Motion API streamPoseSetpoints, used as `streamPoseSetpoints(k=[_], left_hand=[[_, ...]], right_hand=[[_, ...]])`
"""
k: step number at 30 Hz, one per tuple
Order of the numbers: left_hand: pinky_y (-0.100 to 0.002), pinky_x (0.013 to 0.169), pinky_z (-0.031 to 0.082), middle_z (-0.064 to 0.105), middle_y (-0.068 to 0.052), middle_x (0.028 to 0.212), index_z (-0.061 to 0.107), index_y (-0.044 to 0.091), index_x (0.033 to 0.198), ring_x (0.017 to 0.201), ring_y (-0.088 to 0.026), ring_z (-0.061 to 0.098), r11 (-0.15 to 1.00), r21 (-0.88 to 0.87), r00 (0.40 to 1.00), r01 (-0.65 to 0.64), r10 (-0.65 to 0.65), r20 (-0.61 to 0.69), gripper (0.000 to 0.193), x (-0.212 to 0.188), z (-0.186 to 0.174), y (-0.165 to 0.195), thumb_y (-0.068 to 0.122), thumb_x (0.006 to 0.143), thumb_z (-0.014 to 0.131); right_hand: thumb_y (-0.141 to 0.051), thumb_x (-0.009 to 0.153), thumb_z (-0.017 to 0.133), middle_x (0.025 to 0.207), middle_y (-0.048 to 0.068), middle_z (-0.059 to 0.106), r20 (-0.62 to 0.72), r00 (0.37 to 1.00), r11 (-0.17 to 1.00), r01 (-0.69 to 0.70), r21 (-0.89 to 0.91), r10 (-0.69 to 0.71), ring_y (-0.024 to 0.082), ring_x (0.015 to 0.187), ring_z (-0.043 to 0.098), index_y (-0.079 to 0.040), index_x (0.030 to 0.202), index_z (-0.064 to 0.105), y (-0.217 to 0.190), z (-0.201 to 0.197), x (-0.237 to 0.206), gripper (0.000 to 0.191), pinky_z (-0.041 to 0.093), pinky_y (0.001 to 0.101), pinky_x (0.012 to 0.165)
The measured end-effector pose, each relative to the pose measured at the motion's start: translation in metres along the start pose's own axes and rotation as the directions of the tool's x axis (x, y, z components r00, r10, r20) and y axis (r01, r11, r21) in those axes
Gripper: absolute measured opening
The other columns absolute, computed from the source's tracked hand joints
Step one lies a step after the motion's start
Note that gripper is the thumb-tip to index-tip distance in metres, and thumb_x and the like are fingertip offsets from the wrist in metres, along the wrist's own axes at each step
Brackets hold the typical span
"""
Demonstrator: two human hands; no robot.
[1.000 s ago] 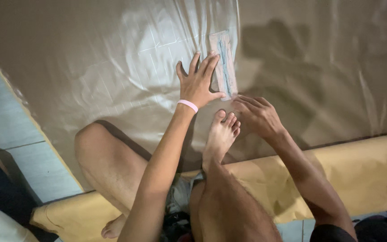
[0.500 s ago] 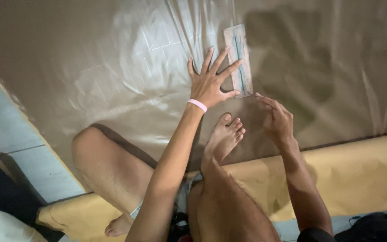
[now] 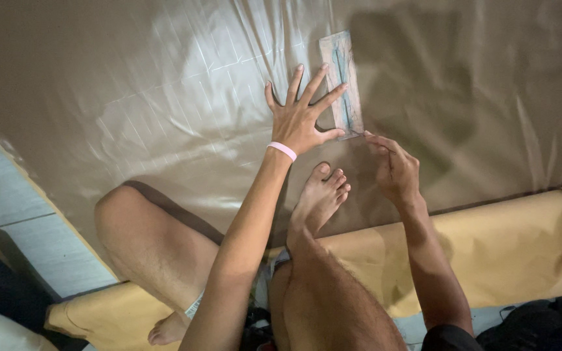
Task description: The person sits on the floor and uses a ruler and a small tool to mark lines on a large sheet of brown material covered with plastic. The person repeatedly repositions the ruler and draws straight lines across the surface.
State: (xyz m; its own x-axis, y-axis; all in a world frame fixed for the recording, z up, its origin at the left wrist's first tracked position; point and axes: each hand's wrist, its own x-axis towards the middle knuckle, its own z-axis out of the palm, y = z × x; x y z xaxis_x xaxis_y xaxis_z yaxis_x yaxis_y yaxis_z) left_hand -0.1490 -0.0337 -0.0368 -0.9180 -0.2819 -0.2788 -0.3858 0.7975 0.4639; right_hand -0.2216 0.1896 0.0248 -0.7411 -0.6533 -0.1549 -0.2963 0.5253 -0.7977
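Two bare hands at work on glossy brown plastic sheet (image 3: pixel 131 97). Ruler (image 3: pixel 341 81), clear with blue markings, lies flat on sheet near far edge, long axis running near-to-far, slightly tilted. Left hand (image 3: pixel 299 117), pink wristband (image 3: pixel 282 150), fingers spread open, fingertips pressing ruler's left edge. Right hand (image 3: pixel 393 170) fingers pinched closed at ruler's near end; item gripped too small to tell. Bare foot (image 3: pixel 320 198) rests on sheet near front edge. Yellow-tan folded material (image 3: pixel 521 247) along front edge.

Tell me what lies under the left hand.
The left hand lies spread flat on a shiny brown sheet, fingertips over the edge of a clear ruler with blue markings. Whatever lies beneath the sheet is covered. The right hand pinches at the ruler's lower end.
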Motion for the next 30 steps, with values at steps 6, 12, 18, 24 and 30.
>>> streamPoseSetpoints(k=[6,12,18,24,30], left_hand=[[-0.084,0.115,0.007,0.019,0.013,0.167,0.039,0.059,0.147,0.156,-0.028,0.013,1.0,-0.001,1.0,0.009,-0.008,0.02,0.102,0.001,0.002,0.0,0.078,0.057,0.083],[-0.084,0.115,0.005,0.019,0.014,0.167,0.039,0.059,0.147,0.156,-0.028,0.013,1.0,0.013,1.0,-0.009,0.009,0.011,0.101,-0.001,0.005,-0.001,0.08,0.058,0.08],[-0.083,0.116,0.003,0.019,0.014,0.167,0.039,0.06,0.146,0.156,-0.028,0.013,1.0,-0.003,1.0,0.005,-0.005,0.029,0.099,0.001,0.007,-0.001,0.083,0.058,0.077],[-0.084,0.114,0.005,0.02,0.012,0.168,0.039,0.058,0.149,0.156,-0.029,0.014,1.0,0.022,1.0,-0.014,0.013,0.027,0.096,-0.001,0.004,-0.001,0.082,0.063,0.075],[-0.084,0.113,0.005,0.021,0.011,0.167,0.041,0.058,0.147,0.156,-0.03,0.014,1.0,0.0,0.998,0.007,-0.007,0.063,0.095,-0.001,-0.004,0.003,0.078,0.062,0.078]], right_hand=[[0.001,0.107,0.049,0.121,0.013,0.074,-0.008,1.0,0.999,-0.021,-0.048,0.021,0.028,0.11,0.074,-0.001,0.119,0.068,0.003,-0.001,-0.002,0.022,0.059,0.0336,0.091],[0.0,0.108,0.048,0.123,0.013,0.074,0.002,1.0,0.998,-0.022,-0.052,0.022,0.029,0.109,0.075,-0.002,0.12,0.067,0.006,0.0,0.003,0.022,0.06,0.0347,0.088],[-0.004,0.109,0.048,0.119,0.017,0.074,-0.03,0.999,0.993,0.025,-0.118,-0.029,0.031,0.108,0.074,-0.002,0.122,0.067,0.012,0.0,0.014,0.022,0.06,0.0387,0.091],[-0.004,0.111,0.051,0.112,0.014,0.077,-0.206,0.976,0.987,0.04,-0.156,-0.072,0.027,0.094,0.078,-0.004,0.124,0.066,0.023,0.017,0.084,0.02,0.06,0.039,0.077],[0.006,0.102,0.046,0.118,0.013,0.077,-0.17,0.961,0.972,0.2,-0.123,-0.219,0.025,0.087,0.077,-0.003,0.134,0.061,0.013,0.031,0.135,0.036,0.062,0.0376,0.076]])
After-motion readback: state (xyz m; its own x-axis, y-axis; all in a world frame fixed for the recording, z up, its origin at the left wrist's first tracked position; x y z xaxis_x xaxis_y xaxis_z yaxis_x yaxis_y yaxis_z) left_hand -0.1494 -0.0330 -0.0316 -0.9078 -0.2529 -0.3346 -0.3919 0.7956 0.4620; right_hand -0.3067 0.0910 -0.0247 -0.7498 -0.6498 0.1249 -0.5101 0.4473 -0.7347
